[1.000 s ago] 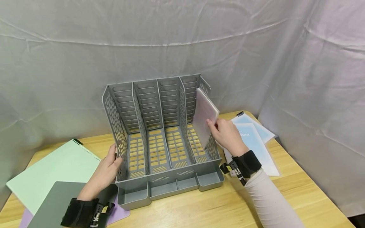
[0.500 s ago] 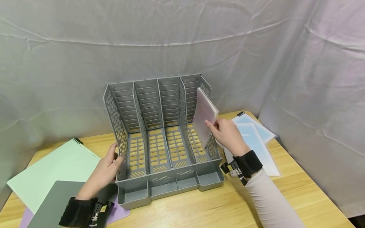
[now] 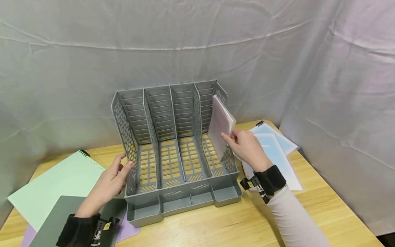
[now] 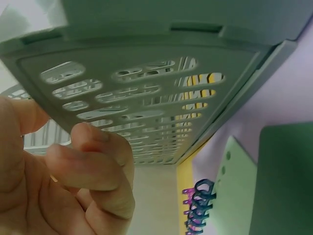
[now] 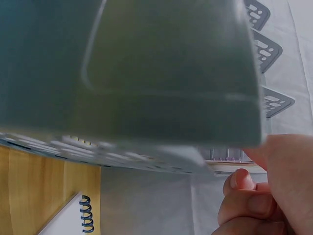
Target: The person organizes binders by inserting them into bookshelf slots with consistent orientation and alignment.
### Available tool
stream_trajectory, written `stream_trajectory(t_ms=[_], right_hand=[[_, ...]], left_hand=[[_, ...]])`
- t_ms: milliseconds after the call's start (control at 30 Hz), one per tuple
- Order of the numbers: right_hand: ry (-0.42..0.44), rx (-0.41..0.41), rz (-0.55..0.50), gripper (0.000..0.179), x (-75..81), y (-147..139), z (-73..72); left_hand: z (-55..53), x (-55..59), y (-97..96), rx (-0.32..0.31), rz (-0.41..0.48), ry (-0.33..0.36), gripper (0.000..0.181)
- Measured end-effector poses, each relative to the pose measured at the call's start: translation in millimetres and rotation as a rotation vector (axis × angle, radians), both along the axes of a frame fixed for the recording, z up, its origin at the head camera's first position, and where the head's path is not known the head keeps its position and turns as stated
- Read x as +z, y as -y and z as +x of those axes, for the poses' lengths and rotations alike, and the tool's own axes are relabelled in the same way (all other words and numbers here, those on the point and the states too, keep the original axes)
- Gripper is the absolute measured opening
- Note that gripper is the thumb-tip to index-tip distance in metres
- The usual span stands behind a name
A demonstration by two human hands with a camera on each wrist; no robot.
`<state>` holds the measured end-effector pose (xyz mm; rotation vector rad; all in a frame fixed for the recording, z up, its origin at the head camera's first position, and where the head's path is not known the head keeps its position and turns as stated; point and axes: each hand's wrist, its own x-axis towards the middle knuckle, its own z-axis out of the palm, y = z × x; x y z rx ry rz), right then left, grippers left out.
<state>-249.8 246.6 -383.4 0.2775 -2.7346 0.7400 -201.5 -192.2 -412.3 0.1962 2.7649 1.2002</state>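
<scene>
A grey desktop file organizer (image 3: 182, 187) stands on the table, with upright slots divided by perforated walls. My right hand (image 3: 248, 147) pinches the front edge of a spiral notebook (image 3: 220, 128) with a pale lilac translucent cover, thumb on the cover. The notebook stands upright in the rightmost slot, its spiral side toward the back. In the right wrist view the organizer hides most of the notebook. My left hand (image 3: 109, 180) holds the front edge of the organizer's left side wall (image 4: 146, 98), thumb at the inner side and curled fingers (image 4: 105, 166) at the outer face.
Left of the organizer lie a light green spiral notebook (image 3: 58, 185), a dark green cover (image 3: 66, 219) and a purple sheet (image 3: 128, 231). Two blue-and-white booklets (image 3: 277, 164) lie on the right. A grey cloth (image 3: 154, 41) hangs behind the table (image 3: 197, 226).
The left wrist has shifted slightly left and the left fingers have changed their hold at the side wall. The notebook's front edge and my right hand have moved slightly left.
</scene>
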Motion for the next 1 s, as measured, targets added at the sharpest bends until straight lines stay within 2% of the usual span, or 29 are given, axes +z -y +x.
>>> stream_trajectory(t_ms=[200, 600, 1000], right_hand=[[0.019, -0.003, -0.003, 0.052, 1.0, 1.4, 2.6], [0.037, 0.019, 0.006, 0.061, 6.2, 6.4, 10.9], [0.007, 0.084, 0.05, 0.061, 22.1, 18.7, 29.5]], left_hand=[[4.7, 3.5, 2.6, 0.008, -0.004, -0.006, 0.071], [13.1, 9.3, 13.7, 0.02, -0.073, -0.031, 0.069], [20.8, 14.4, 35.6, 0.04, -0.193, -0.122, 0.061]])
